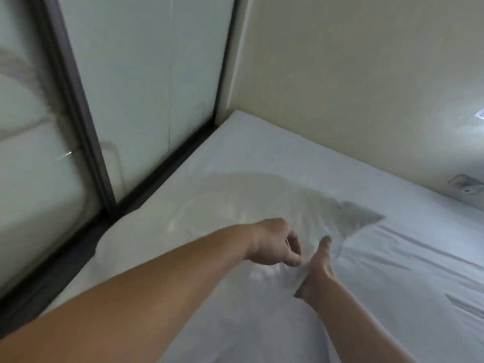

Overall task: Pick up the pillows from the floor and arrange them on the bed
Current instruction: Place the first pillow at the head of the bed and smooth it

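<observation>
A white pillow [209, 221] lies on the bed [408, 260], in the corner by the glass door and the wall. Its far corner points right, over the white sheet. My left hand [275, 244] reaches over the pillow's near right edge with curled fingers, and its thumb and fingertips pinch bunched fabric. Just right of it, my right hand [318, 271] has the thumb up and the fingers tucked under the same fold of the pillow. The picture is blurred by motion. No other pillow is in view.
A glass sliding door with a dark frame [78, 127] runs along the bed's left side. A cream wall [353, 87] stands behind the bed, with a wall socket [466, 186] low on the right. The white sheet stretches away to the right.
</observation>
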A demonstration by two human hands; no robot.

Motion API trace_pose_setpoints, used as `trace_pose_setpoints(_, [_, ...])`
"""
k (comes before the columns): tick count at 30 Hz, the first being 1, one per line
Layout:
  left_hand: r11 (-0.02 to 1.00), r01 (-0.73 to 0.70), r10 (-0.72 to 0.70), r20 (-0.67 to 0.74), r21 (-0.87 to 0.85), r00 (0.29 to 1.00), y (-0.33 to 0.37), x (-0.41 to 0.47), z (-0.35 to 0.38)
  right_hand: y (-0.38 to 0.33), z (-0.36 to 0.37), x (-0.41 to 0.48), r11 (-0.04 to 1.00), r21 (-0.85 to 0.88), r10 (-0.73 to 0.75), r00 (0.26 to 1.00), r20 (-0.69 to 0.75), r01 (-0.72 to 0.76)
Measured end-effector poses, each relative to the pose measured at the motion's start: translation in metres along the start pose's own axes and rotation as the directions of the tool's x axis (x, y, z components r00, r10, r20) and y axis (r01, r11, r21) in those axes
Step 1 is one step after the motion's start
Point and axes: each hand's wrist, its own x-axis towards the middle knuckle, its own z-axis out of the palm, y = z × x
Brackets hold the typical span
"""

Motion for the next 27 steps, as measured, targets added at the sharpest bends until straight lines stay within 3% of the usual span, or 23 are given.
trace_pose_setpoints(3, [0.996,0.088,-0.082,-0.17,0.03,0.982,-0.028,-0.003,-0.006,0.02,-0.038,0.028,0.931,-0.352,-0.193,0.946,-0.261,0.093])
trace_pose_setpoints(5, [0.975,0.179,-0.155,-0.172,0.131,0.973,-0.039,-0.013,-0.022,0.025,-0.052,0.031,0.834,-0.544,-0.306,0.898,-0.316,0.093])
trace_pose_setpoints(11, [0.812,0.342,-0.335,-0.102,0.472,0.937,0.004,-0.063,-0.126,-0.002,-0.01,-0.011,0.785,-0.59,-0.358,0.916,-0.183,0.189])
trace_pose_setpoints(16, [0.627,0.409,-0.413,-0.163,0.663,0.896,0.042,-0.051,-0.194,-0.023,0.032,-0.011,0.559,-0.746,-0.49,0.87,0.054,0.361])
trace_pose_setpoints(18, [0.647,0.396,-0.392,-0.16,0.652,0.906,0.027,-0.019,-0.181,-0.031,0.037,0.004,0.413,-0.815,-0.516,0.842,0.159,0.407])
trace_pose_setpoints(20, [0.739,0.377,-0.372,-0.129,0.558,0.919,-0.009,0.021,-0.145,-0.039,0.032,0.027,0.305,-0.862,-0.525,0.827,0.204,0.406])
trace_pose_setpoints(22, [0.813,0.4,-0.386,-0.121,0.424,0.914,-0.05,0.059,-0.106,-0.041,0.02,0.051,0.304,-0.89,-0.53,0.837,0.137,0.339])
trace_pose_setpoints(27, [0.829,0.5,-0.461,-0.197,0.251,0.865,-0.14,0.109,-0.05,-0.006,0.003,0.076,0.541,-0.83,-0.416,0.901,-0.121,0.139])
